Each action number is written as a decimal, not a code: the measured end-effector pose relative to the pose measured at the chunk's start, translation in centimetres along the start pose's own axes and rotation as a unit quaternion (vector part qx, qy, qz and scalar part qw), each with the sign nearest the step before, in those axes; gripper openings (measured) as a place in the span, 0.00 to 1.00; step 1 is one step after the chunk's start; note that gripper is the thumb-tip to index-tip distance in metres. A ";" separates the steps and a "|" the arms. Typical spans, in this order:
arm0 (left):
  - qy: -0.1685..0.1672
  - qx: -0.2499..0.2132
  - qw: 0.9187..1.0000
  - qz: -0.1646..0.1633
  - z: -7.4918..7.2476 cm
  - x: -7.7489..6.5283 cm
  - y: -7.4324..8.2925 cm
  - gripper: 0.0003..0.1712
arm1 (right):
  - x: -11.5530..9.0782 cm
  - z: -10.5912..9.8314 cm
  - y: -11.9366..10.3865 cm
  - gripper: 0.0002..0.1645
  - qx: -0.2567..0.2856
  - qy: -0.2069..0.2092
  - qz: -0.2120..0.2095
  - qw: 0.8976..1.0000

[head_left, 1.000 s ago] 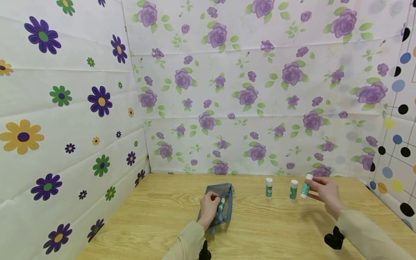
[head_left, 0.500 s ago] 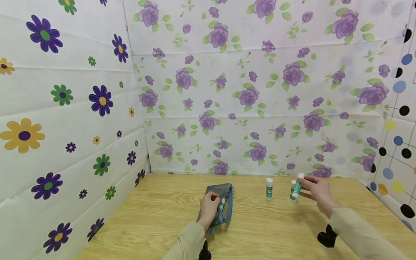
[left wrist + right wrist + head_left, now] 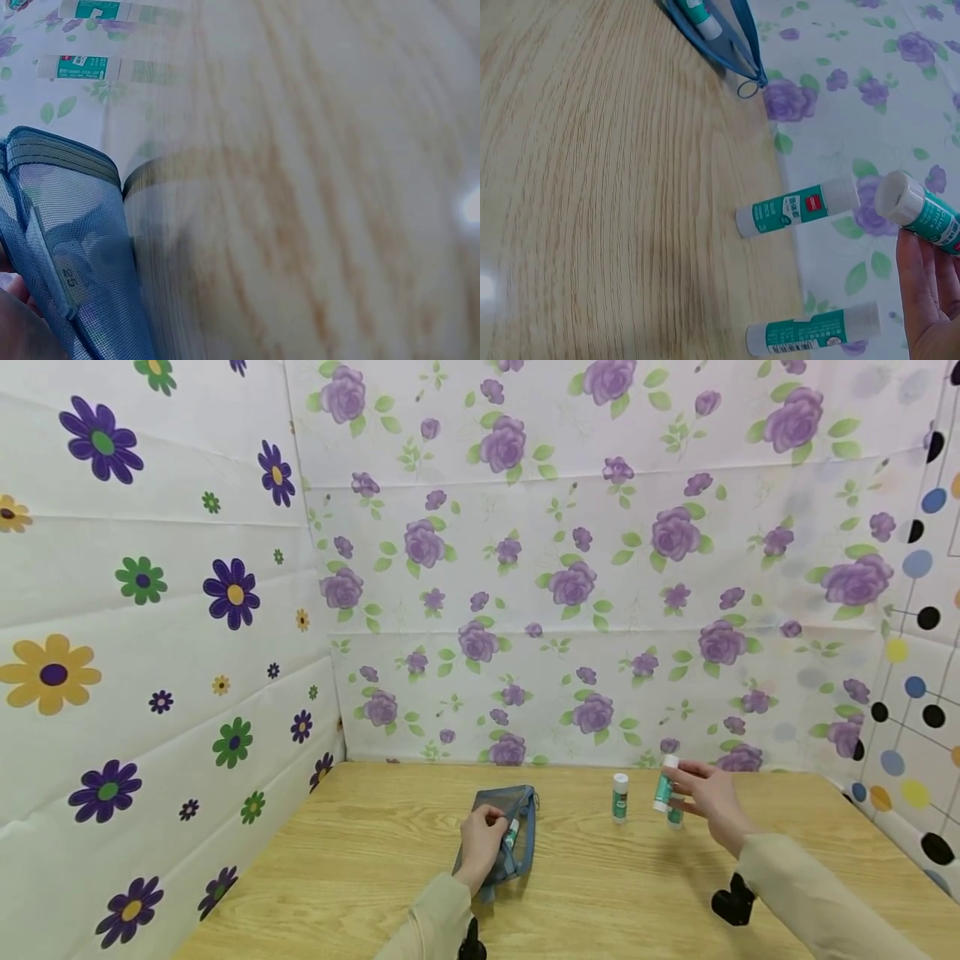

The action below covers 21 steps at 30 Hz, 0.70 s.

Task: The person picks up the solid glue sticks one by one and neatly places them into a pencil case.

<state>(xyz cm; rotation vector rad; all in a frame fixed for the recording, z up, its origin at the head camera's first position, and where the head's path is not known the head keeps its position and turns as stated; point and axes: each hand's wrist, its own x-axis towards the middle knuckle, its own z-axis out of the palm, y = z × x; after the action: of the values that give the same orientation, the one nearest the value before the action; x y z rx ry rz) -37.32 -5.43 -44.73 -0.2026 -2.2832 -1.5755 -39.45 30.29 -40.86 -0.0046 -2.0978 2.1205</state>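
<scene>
Through the head camera I see the right hand [image 3: 712, 800] with thumb and fingers curled around the held glue stick [image 3: 664, 785], spaced only as wide as its barrel. The stick is raised above the wooden table [image 3: 337, 860], its upper end leaning a little right. The left hand [image 3: 482, 843] has its fingers bent in, pinching the near-left edge of the blue mesh pouch [image 3: 504, 797]; my left wrist view catches only a bit of those fingers behind the mesh, so I cannot make out each fingertip.

The held glue stick sits between the right fingertips, well to the right of the pouch and clear of the tabletop. From the head it overlaps the right standing stick [image 3: 676, 817], which is partly covered by the hand; in my right wrist view the two are apart. The left standing stick [image 3: 619, 798] is upright between the pouch and the right hand. The pouched stick [image 3: 511, 836] lies slanted at the pouch's opening, just right of the left fingers.

I count four glue sticks in view: one in the hand, two standing, one in the pouch. There is one pouch.
</scene>
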 end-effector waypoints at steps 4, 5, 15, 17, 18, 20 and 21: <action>0.001 0.001 1.000 -0.002 0.0 -0.1 0.0 0.04 | 1.3 0.1 1.5 0.39 -0.006 0.015 0.016 1.000; 0.001 0.001 1.000 -0.002 -0.1 -0.1 0.0 0.04 | 2.2 -0.3 2.4 0.38 -0.003 0.018 0.022 1.000; 0.001 0.004 1.000 -0.004 -0.2 0.0 0.1 0.04 | 1.9 1.1 1.3 0.36 -0.014 -0.022 -0.007 1.000; 0.001 0.004 1.000 -0.002 -0.2 0.1 0.1 0.04 | -0.4 2.6 -1.3 0.39 -0.029 -0.025 -0.010 0.999; 0.001 0.005 1.000 -0.001 -0.2 0.1 0.1 0.04 | -1.3 3.2 -2.2 0.39 -0.034 -0.023 -0.010 0.999; 0.000 0.004 1.000 0.000 -0.2 0.2 0.1 0.04 | -2.9 4.4 -3.9 0.40 -0.044 -0.018 0.000 0.999; 0.000 0.004 1.000 0.000 -0.2 0.2 0.1 0.04 | -3.4 4.8 -4.4 0.39 -0.044 -0.020 0.004 0.999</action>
<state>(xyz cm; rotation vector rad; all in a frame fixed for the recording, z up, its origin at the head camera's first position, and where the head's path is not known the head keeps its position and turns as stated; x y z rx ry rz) -37.39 -5.59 -44.53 -0.2008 -2.2891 -1.5669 -36.18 25.19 -36.78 0.0201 -2.2150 2.0475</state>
